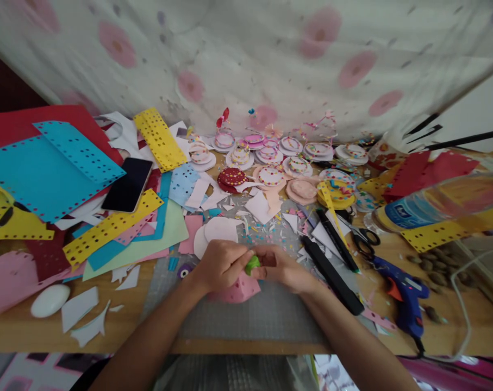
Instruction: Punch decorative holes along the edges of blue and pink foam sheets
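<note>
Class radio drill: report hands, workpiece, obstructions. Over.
Right hand holding small green piece; left hand against it. Pink dotted paper close by. Paper scraps litter mat beyond hands.

No text readable; lettering on bottle (pixel 454 202) label (pixel 408 212) too blurred.

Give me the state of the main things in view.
Small green rounded piece: held between left hand and right hand.
Black rectangular smartphone: face up, screen dark.
Blue plastic glue gun: on its side, power unclear.
Black-handled scissors: lying down, blade opening unclear.
Blue-labelled clear plastic bottle: capping unclear.
</note>
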The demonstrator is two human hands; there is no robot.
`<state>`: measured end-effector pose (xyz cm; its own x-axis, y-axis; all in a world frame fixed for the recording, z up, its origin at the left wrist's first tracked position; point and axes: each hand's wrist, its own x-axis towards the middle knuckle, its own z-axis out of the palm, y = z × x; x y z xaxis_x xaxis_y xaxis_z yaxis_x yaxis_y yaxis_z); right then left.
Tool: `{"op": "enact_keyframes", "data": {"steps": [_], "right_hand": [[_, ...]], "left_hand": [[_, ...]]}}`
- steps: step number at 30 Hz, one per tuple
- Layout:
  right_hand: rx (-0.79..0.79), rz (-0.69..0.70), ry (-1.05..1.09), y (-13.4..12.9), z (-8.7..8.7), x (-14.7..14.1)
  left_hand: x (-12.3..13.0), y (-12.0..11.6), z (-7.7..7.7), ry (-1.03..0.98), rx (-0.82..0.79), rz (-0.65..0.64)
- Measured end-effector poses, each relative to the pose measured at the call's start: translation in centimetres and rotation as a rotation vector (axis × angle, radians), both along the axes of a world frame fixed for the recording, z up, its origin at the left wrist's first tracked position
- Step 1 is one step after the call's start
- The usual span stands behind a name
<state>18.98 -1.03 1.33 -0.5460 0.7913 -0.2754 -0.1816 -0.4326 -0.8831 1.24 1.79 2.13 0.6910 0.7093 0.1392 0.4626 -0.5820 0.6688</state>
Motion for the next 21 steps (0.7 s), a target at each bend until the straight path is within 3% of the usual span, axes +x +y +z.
{"op": "enact_keyframes", "data": {"steps": [3, 6, 10, 15, 21], "right_hand": [[0.045, -0.031, -0.018, 0.0, 0.0, 0.2], [0.099, -0.078, -0.033, 0.0, -0.1, 0.4], [0.168, -0.078, -0.072, 0.1, -0.3, 0.3], [0.244, -0.112, -0.154, 0.1, -0.4, 0.2], [0.215, -0.134, -0.197, 0.3, -0.7, 0.3]], "left_hand": [[0.0, 0.0, 0.9, -0.117, -0.078, 0.076], [-0.2, 0.0, 1.5, -0.206, -0.329, 0.124], [0.1, -0.2, 1.7, -0.206, -0.564, 0.071], [0.8, -0.6, 1.5, -0.224, -0.561, 0.079], [1.2, -0.8, 0.5, -0.275, -0.547, 0.108]]}}
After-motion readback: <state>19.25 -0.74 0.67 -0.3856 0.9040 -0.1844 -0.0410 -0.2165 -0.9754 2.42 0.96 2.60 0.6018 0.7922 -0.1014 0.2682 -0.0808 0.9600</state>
